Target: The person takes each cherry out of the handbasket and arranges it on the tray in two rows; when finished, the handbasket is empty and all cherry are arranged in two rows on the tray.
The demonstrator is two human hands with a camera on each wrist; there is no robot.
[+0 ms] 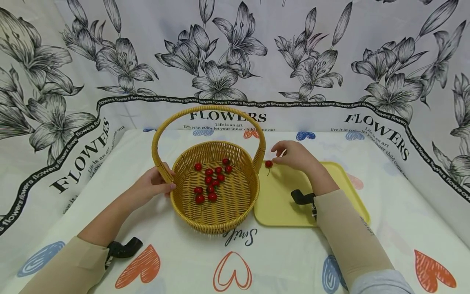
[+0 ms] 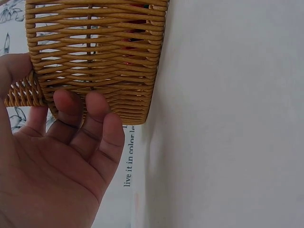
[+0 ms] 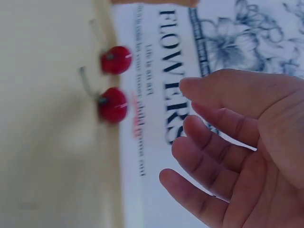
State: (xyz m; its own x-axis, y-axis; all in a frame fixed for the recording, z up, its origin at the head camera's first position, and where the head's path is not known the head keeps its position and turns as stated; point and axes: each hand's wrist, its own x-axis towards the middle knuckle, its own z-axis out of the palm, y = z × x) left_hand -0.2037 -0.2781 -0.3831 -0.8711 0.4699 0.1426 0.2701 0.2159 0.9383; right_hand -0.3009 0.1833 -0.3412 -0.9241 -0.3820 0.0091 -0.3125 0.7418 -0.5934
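My left hand (image 1: 150,185) holds the side of a yellow wicker basket (image 1: 214,226) where its tall arched handle (image 1: 207,108) joins the rim. In the left wrist view, the fingers (image 2: 98,116) of that hand curl against the woven wall. Several red cherries (image 1: 209,179) lie on the basket floor. My right hand (image 1: 295,156) hovers above the far edge of a pale yellow tray (image 1: 282,200), its fingers loosely bent around nothing. Two stemmed cherries, an upper cherry (image 3: 116,59) and a lower cherry (image 3: 113,105), lie at the tray's edge beside it, apart from the fingers.
The tray stands right against the basket's right side. A white cloth with hearts (image 1: 232,271) covers the table. Behind it hangs a curtain (image 1: 227,61) printed with flowers and lettering. The basket's handle arches high between both hands.
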